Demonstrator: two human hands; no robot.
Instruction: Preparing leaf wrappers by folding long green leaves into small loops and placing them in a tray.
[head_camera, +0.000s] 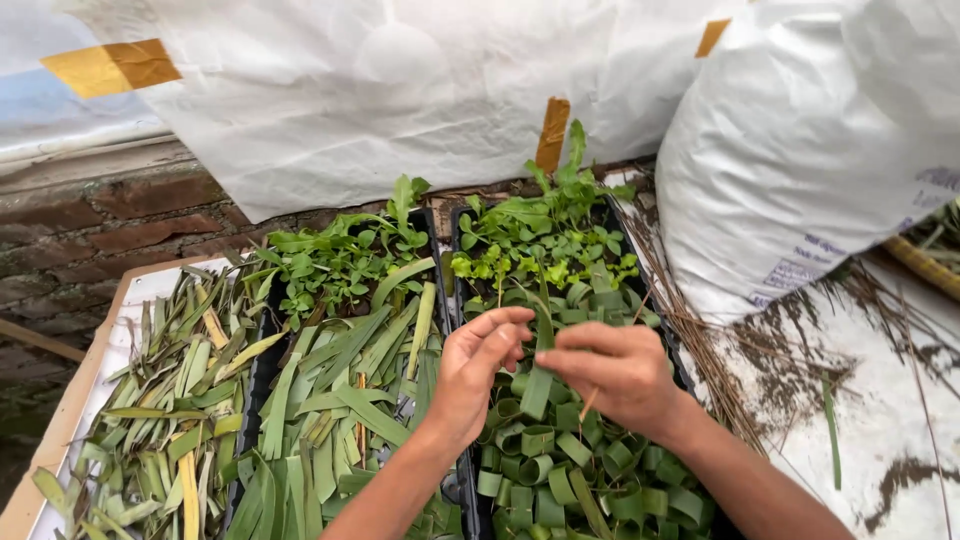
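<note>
Nearest to us lay the leaf rings (545, 470), small green loops of rolled leaf strip heaped in the right-hand black tray (468, 500); our two forearms crossed above them. Our left hand (478, 368) and right hand (615, 372) met over that tray, and between them stood a green leaf strip (540, 375), upright and partly bent; the fingertips of both hands were pinched on it, though we could not tell just how the right thumb sat, since the hand's back hid it. A thin brown sliver (590, 403) poked out under the right hand; whether it was a pin or a stalk we could not make out.

We judged the work well along but far from finished; many rings already filled the near part of the tray, while the left tray (262, 370) held a thick layer of flat cut strips (345, 400) not yet rolled, and more loose leaves (165, 420) lay on the pale board (70, 420) beside it. Small leafy seedlings (545, 240) crowded the far ends of both trays. White sacks (800, 150) stood behind; the tray bottoms, and the near edge of everything, were cut off or buried.
</note>
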